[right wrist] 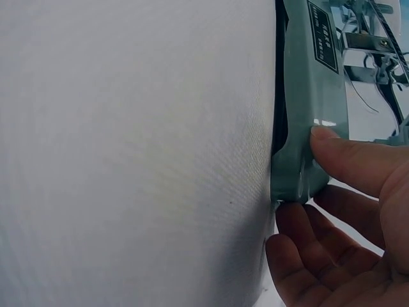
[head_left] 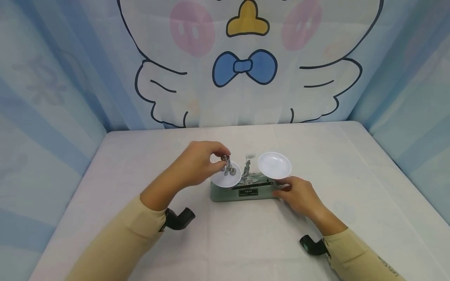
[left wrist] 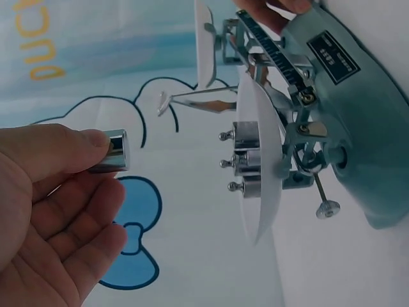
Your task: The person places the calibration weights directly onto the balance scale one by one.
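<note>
left hand [head_left: 197,162]: fingers pinch a small metal weight [left wrist: 115,151], held just above the left pan [head_left: 225,176], axis upright.
left pan: 3 weights already on it, w/ knobs up.
right hand [head_left: 299,195]: thumb and fingers grip right end of scale base [right wrist: 313,115] on desk [head_left: 246,242].
right pan [head_left: 274,164]: bare, sits higher.
</note>
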The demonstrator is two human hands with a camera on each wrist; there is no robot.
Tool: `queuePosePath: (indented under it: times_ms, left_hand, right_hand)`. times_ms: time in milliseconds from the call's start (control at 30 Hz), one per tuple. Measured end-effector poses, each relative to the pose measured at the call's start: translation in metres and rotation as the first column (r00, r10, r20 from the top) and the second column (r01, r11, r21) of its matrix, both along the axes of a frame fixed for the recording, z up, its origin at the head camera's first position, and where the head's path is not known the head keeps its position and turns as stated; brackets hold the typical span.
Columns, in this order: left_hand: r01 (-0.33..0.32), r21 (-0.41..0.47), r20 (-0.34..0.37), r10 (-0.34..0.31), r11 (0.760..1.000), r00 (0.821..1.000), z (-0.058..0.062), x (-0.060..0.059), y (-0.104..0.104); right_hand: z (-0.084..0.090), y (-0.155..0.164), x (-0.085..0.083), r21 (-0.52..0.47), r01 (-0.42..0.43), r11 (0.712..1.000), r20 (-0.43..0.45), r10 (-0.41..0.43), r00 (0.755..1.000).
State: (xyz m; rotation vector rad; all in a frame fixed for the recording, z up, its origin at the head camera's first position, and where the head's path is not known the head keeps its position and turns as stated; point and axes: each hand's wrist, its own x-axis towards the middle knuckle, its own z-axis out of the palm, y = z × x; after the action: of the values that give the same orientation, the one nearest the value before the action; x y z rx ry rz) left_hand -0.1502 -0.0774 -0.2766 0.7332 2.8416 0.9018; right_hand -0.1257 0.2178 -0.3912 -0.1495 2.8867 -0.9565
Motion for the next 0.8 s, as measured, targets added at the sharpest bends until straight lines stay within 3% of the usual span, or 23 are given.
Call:
queuePosePath:
  times_ms: [533, 800]
  left_hand:
    - [0.129, -0.007, -0.019, -0.130, 0.992, 0.991, 0.001, -0.019, 0.049]
    - [0.147, -0.058, -0.020, -0.148, 0.987, 0.989, 0.002, -0.027, 0.074]
  right_hand:
    - [-0.001, 0.000, -0.001, 0.005, 0.000, 1.000, 0.002, 0.000, 1.000]
    - [-0.001, 0.001, -0.002, -0.002, -0.008, 1.000, 0.002, 0.008, 1.000]
